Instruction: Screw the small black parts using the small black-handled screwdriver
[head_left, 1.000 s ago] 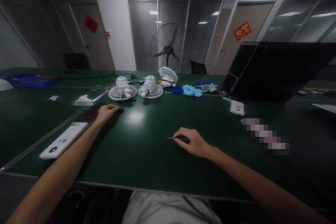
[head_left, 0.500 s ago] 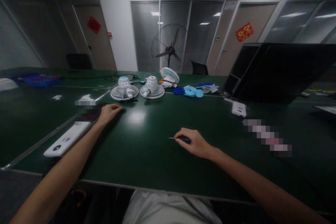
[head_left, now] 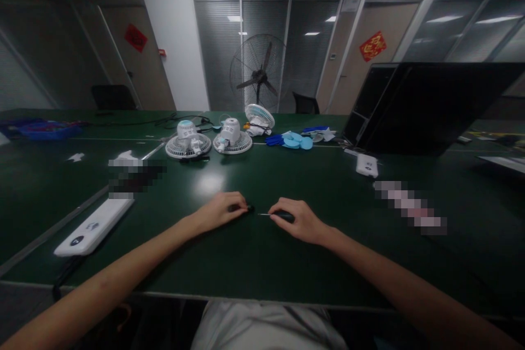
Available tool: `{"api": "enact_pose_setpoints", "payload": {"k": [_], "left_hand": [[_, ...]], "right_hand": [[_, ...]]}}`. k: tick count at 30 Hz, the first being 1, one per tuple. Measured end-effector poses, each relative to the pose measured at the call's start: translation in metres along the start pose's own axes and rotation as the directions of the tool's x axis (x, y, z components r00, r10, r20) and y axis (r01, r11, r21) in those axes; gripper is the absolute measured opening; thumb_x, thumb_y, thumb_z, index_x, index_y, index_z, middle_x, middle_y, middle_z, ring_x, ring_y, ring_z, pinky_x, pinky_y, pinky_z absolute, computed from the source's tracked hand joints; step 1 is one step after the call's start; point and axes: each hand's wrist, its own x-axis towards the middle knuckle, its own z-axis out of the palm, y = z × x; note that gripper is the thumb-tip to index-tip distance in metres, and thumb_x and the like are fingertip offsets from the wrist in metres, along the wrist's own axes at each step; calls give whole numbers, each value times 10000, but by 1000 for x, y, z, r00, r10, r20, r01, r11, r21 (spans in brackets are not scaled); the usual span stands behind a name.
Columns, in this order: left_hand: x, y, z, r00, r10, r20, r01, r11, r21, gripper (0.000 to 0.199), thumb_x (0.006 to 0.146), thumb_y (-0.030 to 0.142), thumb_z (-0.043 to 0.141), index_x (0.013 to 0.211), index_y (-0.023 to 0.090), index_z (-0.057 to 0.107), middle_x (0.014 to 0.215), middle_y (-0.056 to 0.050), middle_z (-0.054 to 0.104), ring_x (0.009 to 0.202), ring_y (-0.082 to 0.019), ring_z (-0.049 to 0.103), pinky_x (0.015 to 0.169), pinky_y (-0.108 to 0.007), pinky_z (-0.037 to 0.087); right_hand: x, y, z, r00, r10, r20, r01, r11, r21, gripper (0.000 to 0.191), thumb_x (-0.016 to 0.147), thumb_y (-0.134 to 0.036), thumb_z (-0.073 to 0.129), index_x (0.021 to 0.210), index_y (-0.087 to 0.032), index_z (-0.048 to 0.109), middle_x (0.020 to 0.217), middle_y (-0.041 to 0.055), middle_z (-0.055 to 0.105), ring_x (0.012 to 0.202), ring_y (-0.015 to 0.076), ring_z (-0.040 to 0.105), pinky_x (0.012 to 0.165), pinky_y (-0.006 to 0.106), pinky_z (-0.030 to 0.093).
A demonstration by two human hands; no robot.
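1. Left hand (head_left: 221, 212) has been brought across from beside the blurred dark item (head_left: 135, 179) at the left to the middle of the counter (head_left: 205, 276); the right hand (head_left: 301, 220) has been kept in nearly the same place.
2. A small dark piece (head_left: 251, 209) is pinched between the left fingertips; its kind cannot be told, as most of it is covered.
3. The screwdriver (head_left: 285, 216) is gripped by its dark handle in the right hand, its thin shaft pointed leftward.
4. The shaft's tip and the piece are now set near each other but apart; by judgement, both held things are well placed for close handwork.
5. Beyond the hands, two white fan heads (head_left: 232, 143) are laid grille-down, with a third tilted behind and a light-blue fan blade (head_left: 296, 140) at their right.
6. Beside the left forearm lies a long white device (head_left: 96, 227); its dark cable (head_left: 68, 273) could perhaps be caught by that arm.
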Motion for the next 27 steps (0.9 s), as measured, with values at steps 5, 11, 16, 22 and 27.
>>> {"api": "enact_pose_setpoints", "payload": {"k": [5, 11, 16, 22, 27], "left_hand": [[-1, 10, 13, 994, -111, 1, 110, 985, -129, 177, 990, 340, 640, 1103, 208, 675, 1027, -39, 696, 888, -164, 656, 801, -283, 518], [3, 19, 16, 991, -128, 29, 131, 980, -152, 201, 978, 351, 657, 1115, 205, 653, 965, -19, 677, 834, -154, 625, 726, -266, 473], [5, 24, 19, 993, -117, 29, 120, 985, -122, 196, 966, 321, 669, 1131, 218, 651, 1019, -26, 667, 859, -160, 611, 741, -272, 464], [5, 24, 19, 997, -68, 31, 71, 994, -82, 251, 977, 315, 659, 1214, 236, 653, 1090, -50, 659, 974, -188, 625, 840, -304, 490], [4, 25, 16, 999, -34, 12, 34, 998, -61, 226, 995, 326, 632, 1190, 228, 691, 1088, -65, 670, 985, -200, 628, 847, -315, 502]], "right_hand": [[1, -2, -1, 1000, -7, -7, 7, 1000, -3, 175, 1042, -293, 603, 1140, -191, 706, 1020, 67, 719, 864, 187, 679, 771, 290, 543], [3, -4, 1, 1000, -9, 27, 10, 998, -56, 173, 1042, -305, 608, 1125, -197, 714, 1006, 62, 710, 833, 179, 667, 752, 283, 520], [4, -2, 4, 999, -22, 45, 24, 999, -36, 196, 1062, -331, 591, 1174, -208, 695, 1026, 53, 694, 852, 174, 662, 755, 277, 504], [4, -2, 5, 999, -33, 37, 34, 999, -30, 213, 1070, -355, 582, 1183, -208, 686, 1029, 54, 692, 861, 174, 661, 751, 274, 497], [2, -1, 2, 998, -20, -51, 19, 1000, -14, 190, 1058, -326, 591, 1167, -207, 691, 1004, 57, 700, 847, 188, 661, 747, 301, 513]]}}
